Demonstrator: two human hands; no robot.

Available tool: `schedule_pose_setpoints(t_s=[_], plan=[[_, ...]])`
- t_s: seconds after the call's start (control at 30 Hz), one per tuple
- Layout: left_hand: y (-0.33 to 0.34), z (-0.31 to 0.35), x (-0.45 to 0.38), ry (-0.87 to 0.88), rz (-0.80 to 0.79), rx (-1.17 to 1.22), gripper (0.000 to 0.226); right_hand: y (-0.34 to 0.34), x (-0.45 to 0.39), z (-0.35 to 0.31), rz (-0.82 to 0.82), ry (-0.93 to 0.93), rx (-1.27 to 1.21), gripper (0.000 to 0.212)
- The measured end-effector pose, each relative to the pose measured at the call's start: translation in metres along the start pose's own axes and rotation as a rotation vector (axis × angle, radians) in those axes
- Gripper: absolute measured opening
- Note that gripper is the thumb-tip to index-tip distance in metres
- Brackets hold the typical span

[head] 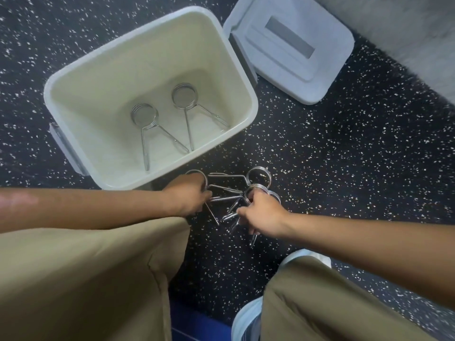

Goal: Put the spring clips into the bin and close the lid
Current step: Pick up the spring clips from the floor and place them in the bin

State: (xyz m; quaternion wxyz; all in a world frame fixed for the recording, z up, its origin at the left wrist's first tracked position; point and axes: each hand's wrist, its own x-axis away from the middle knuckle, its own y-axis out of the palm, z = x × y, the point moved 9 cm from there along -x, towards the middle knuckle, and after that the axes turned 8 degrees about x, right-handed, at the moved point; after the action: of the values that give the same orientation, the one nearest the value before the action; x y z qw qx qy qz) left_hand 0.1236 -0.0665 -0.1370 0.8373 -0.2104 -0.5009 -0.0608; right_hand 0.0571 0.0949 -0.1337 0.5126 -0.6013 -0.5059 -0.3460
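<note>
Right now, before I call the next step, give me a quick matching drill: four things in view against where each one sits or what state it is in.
Things:
1. bin
2. lid
3. two spring clips
4. left hand

Places or states:
A. lying inside the bin
B. on the floor to the right of the bin
C. open, standing on the speckled floor
D. gripping clips in the floor pile

Pairs: 1-C, 2-B, 3-A, 4-D
</note>
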Motion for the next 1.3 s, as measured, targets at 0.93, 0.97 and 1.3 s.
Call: schedule_pose_setpoints(t_s=[0.93,0.97,1.3], plan=[[-0.040,0.043,0.077,0.328,0.023,0.059,0.028,-0.015,0.043,0.017,-0.164,-0.219,-0.296,0.015],[-0.041,0.047,0.082,0.347,0.032,0.042,0.029,-0.018,0.048,0.016,-0.188,-0.233,-0.316,0.017],[-0.068,0.065,0.104,0.393,0.081,0.112,0.024,-0.047,0.065,-0.005,-0.342,-0.292,-0.423,0.015]])
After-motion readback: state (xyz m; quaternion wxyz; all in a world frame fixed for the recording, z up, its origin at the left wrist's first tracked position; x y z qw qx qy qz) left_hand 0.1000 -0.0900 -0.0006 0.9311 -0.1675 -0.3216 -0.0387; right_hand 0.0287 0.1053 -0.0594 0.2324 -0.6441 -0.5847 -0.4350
